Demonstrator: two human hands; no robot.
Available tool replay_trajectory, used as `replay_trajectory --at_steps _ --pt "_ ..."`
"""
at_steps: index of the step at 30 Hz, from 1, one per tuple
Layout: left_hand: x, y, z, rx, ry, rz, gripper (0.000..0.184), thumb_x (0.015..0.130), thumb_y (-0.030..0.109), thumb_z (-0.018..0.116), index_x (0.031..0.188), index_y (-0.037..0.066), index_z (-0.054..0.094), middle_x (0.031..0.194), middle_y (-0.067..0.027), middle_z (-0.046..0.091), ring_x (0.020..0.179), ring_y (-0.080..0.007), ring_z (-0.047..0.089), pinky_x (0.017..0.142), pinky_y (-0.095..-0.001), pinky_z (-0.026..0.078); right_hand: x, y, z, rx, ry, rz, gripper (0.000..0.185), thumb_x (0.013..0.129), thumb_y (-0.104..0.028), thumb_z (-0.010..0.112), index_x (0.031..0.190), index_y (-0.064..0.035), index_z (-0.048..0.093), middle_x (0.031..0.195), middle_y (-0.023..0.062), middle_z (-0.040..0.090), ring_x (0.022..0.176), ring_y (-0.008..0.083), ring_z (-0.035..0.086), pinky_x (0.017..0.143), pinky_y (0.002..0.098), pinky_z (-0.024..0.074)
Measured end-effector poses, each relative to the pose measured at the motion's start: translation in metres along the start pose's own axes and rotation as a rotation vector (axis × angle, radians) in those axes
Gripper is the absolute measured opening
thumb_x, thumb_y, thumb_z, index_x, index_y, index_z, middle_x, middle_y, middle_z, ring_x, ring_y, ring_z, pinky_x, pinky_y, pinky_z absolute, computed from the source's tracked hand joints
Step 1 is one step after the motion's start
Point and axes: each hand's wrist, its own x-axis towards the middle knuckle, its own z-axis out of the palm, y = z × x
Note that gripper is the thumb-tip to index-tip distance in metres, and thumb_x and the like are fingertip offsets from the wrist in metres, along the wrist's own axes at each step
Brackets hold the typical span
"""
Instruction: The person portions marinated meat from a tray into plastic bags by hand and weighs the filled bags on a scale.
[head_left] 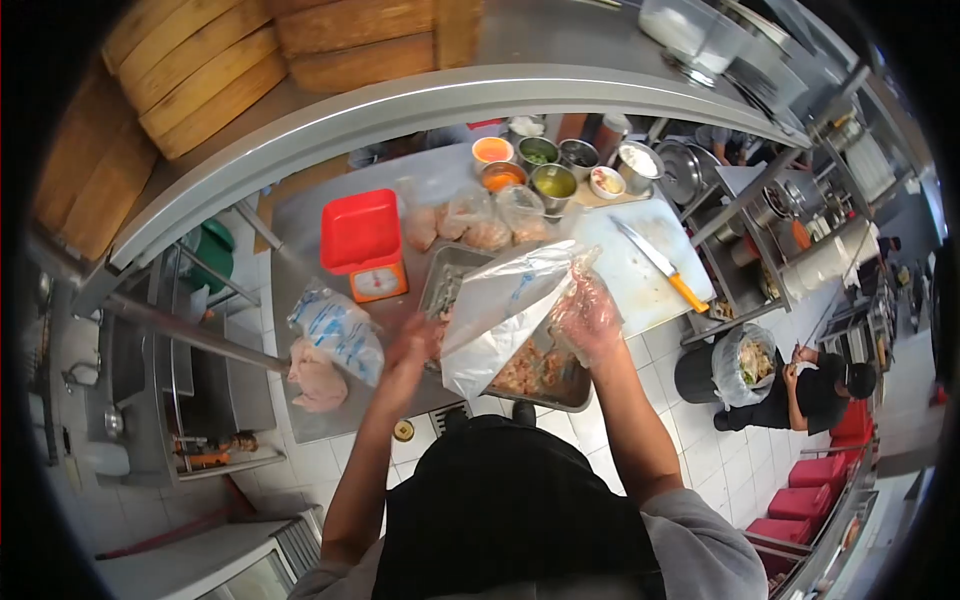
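Note:
My right hand (590,325) grips the right end of a clear plastic bag (505,315) with blue print. The bag is spread over a metal tray (574,403), and some reddish content shows through it by that hand. Inside the tray lies chopped raw meat (522,373), partly covered by the bag. At the tray's left edge, my left hand (408,348) is smeared by motion, so its fingers cannot be read. To its left is a piece of raw chicken (316,378) beside another blue-printed bag (338,330).
Beyond the tray stand a red-topped scale (360,232) and several filled bags (485,228). Sauce containers (553,185) line the back. An orange-handled knife (660,262) lies on the white cutting board (640,290). A shelf edge (450,85) crosses overhead. Another person (825,390) is at right by a bin (700,370).

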Motion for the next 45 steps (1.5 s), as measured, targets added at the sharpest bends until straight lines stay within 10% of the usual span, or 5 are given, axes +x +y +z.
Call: replay_trajectory --at_steps 12,19,24,33,45 --pt "0.077 -0.01 0.136 -0.178 0.042 -0.037 0.022 0.089 0.005 0.074 0.11 0.0 0.067 0.097 -0.0044 0.071 0.079 -0.013 0.066 0.071 -0.0275 0.053 -0.023 -0.051 -0.115 0.043 0.066 -0.274 0.024 0.097 -0.011 0.063 0.119 -0.0049 0.058 0.109 0.0093 0.066 0.095 0.0217 0.065 0.083 0.0391 0.0556" --pt "0.2 -0.072 0.238 0.215 0.041 0.224 0.017 0.085 0.005 0.08 0.092 0.001 0.065 0.084 -0.0028 0.068 0.073 -0.0095 0.06 0.065 -0.0269 0.048 -0.038 -0.14 -0.172 -0.664 0.771 -0.745 0.039 0.094 -0.032 0.07 0.116 -0.0002 0.063 0.108 0.0119 0.067 0.096 0.0232 0.065 0.085 0.0362 0.053" --pt "0.205 -0.092 0.305 0.208 -0.063 0.151 0.019 0.084 0.005 0.081 0.091 0.001 0.064 0.088 -0.0039 0.071 0.076 -0.0095 0.062 0.068 -0.0258 0.05 -0.066 -0.128 -0.147 -1.286 0.477 -0.823 0.04 0.086 -0.024 0.079 0.115 -0.0006 0.065 0.112 0.0158 0.067 0.103 0.0307 0.064 0.095 0.0406 0.0505" --pt "0.197 -0.108 0.34 0.52 -0.454 0.177 0.061 0.095 0.061 0.061 0.087 0.001 0.063 0.075 0.0034 0.043 0.071 -0.0098 0.038 0.066 -0.0288 0.039 -0.03 -0.123 -0.175 -0.781 0.385 -0.444 0.022 0.086 -0.014 0.079 0.096 -0.0012 0.065 0.085 0.0029 0.066 0.077 0.0116 0.059 0.071 0.0291 0.0508" --pt "0.19 -0.089 0.307 0.303 0.021 -0.06 0.031 0.094 0.029 0.073 0.105 0.001 0.067 0.087 -0.0025 0.067 0.065 -0.0128 0.061 0.053 -0.0275 0.048 -0.02 -0.176 -0.213 -0.772 0.414 -0.6 0.014 0.091 -0.014 0.074 0.094 -0.0045 0.063 0.084 0.0018 0.061 0.077 0.0148 0.056 0.071 0.0319 0.0482"
